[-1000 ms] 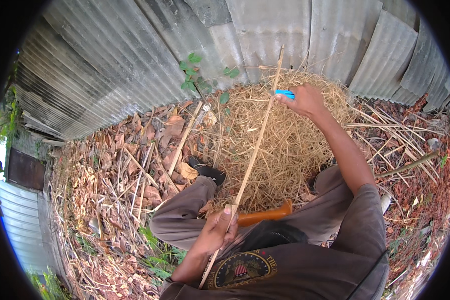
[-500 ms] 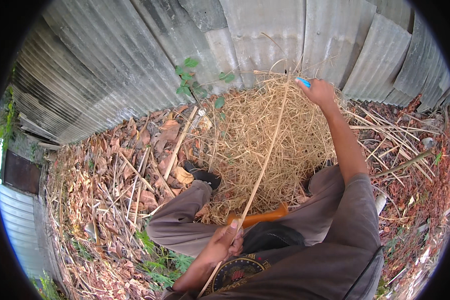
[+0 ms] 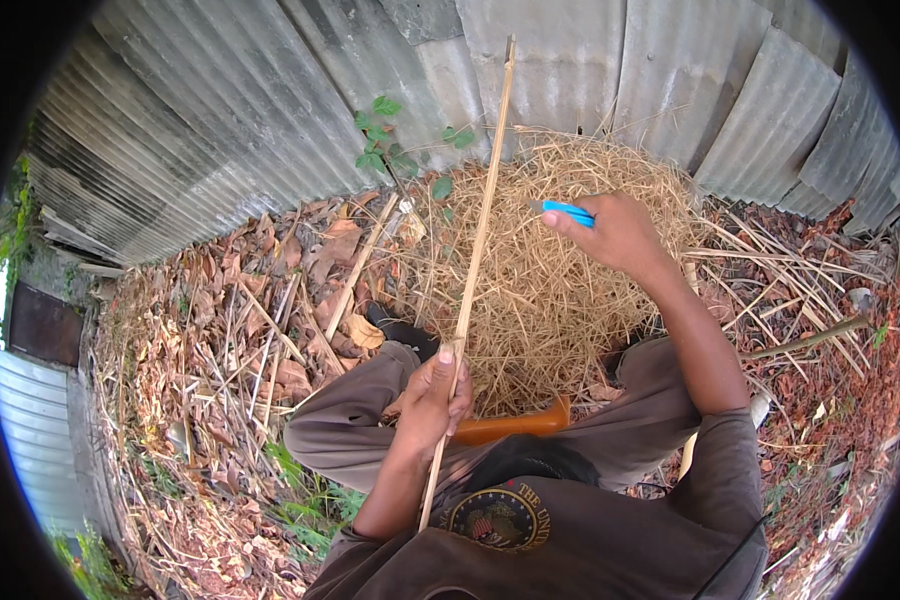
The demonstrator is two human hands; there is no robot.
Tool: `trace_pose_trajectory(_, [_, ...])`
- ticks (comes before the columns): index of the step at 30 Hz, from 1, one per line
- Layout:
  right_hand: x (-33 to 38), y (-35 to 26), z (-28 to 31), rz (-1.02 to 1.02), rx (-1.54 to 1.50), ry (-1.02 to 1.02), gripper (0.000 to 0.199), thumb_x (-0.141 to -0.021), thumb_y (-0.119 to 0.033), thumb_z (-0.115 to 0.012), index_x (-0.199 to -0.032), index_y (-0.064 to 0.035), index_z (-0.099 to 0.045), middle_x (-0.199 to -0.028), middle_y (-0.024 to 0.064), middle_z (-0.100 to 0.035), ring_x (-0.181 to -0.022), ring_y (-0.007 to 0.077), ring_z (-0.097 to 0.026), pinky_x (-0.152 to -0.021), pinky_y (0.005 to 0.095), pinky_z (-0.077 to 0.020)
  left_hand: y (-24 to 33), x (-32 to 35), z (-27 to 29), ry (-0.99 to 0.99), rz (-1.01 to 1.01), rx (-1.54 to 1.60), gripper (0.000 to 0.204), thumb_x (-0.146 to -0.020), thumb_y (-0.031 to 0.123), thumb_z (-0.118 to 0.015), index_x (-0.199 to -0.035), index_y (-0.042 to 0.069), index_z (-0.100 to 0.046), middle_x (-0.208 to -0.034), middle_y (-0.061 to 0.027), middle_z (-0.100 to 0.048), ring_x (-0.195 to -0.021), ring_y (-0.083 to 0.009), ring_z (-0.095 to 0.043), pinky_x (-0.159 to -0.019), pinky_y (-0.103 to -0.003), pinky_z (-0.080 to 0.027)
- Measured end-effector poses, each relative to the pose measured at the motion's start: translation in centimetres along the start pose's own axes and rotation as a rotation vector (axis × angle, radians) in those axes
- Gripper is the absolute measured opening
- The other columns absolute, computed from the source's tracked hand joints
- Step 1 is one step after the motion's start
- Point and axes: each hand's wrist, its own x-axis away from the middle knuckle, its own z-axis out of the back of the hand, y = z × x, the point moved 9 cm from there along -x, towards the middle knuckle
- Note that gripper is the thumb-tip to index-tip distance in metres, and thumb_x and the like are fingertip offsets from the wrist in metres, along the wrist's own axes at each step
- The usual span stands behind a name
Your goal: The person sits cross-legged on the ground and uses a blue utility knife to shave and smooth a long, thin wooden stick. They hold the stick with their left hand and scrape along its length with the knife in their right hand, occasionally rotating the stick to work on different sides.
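Observation:
My left hand (image 3: pixel 433 402) is closed around the lower part of a long, pale bamboo strip (image 3: pixel 481 235). The strip slants upward, its far tip in front of the metal fence and its near end against my shirt. In my right hand (image 3: pixel 618 235) is a blue-handled knife (image 3: pixel 572 212), held to the right of the strip and apart from it. Its short dark tip points left, and much of the handle is hidden by my fingers. Beneath both lies a heap of thin, straw-coloured shavings (image 3: pixel 570 300), between my bent legs.
Corrugated metal sheets (image 3: pixel 540 80) stand along the far side. A smooth orange-brown object (image 3: pixel 510 428) lies by my lap. Dry leaves (image 3: pixel 270 290) and loose sticks cover the left ground; more pale strips (image 3: pixel 770 265) lie at the right. A green plant (image 3: pixel 375 140) grows by the fence.
My right hand with the knife has drawn back toward me and slightly left, off the strip. The strip has swung left and more upright, my left hand moving up with it.

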Motion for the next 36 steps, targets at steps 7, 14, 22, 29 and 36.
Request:
trace_pose_trajectory(7, [4.2,-8.2,-5.0,0.407,0.018,-0.093,0.07,-0.074,-0.078,-0.054,-0.058,-0.0104,-0.062,-0.046,0.009,-0.053,-0.044,0.0283,-0.058,-0.046,0.0412,-0.0445,2.0,-1.3,-2.1,-0.022,-0.084,-0.008,0.035,-0.104,0.038,-0.034,-0.088,0.008,-0.043,-0.054,0.0012,-0.037,-0.04,-0.0068,-0.032,-0.035,-0.021,-0.026])
trace_pose_trajectory(14, [0.7,-5.4,-3.5,0.335,0.112,0.14,0.079,-0.073,-0.084,-0.046,-0.057,-0.009,-0.063,-0.042,0.0091,-0.051,-0.042,0.0271,-0.057,-0.041,0.0391,-0.0438,1.8,-1.0,-3.0,-0.024,-0.092,-0.014,0.032,-0.105,0.034,-0.035,-0.085,0.009,-0.04,-0.053,0.0015,-0.035,-0.042,-0.0066,-0.03,-0.042,-0.022,-0.028])
trace_pose_trajectory(22, [1.5,-6.0,-5.3,0.31,0.083,0.027,0.08,-0.072,-0.086,-0.046,-0.06,-0.0094,-0.066,-0.044,0.01,-0.053,-0.043,0.0278,-0.059,-0.042,0.0394,-0.0448,1.1,-0.5,-2.9,-0.056,-0.052,-0.057,0.027,-0.105,0.031,-0.035,-0.089,0.009,-0.039,-0.055,0.002,-0.035,-0.045,-0.0064,-0.032,-0.043,-0.023,-0.029])
trace_pose_trajectory(29, [-2.8,-0.5,-3.5,0.138,0.171,0.163,0.084,-0.077,-0.084,-0.039,-0.06,-0.0062,-0.064,-0.049,0.0112,-0.056,-0.05,0.0291,-0.061,-0.049,0.0422,-0.0477,0.0,0.6,-4.0,-0.152,-0.001,-0.058,0.024,-0.105,0.028,-0.036,-0.091,0.009,-0.04,-0.059,0.0022,-0.036,-0.049,-0.0059,-0.034,-0.045,-0.022,-0.03])
trace_pose_trajectory(36, [-6.4,10.3,-1.2,-0.227,0.217,0.13,0.089,-0.081,-0.083,-0.033,-0.07,-0.0008,-0.067,-0.062,0.0168,-0.062,-0.064,0.0327,-0.065,-0.059,0.0472,-0.0481,-1.1,3.4,-4.4,-0.249,0.085,-0.178,0.02,-0.105,0.026,-0.036,-0.095,0.009,-0.041,-0.06,0.0018,-0.035,-0.05,-0.0067,-0.034,-0.047,-0.022,-0.03])
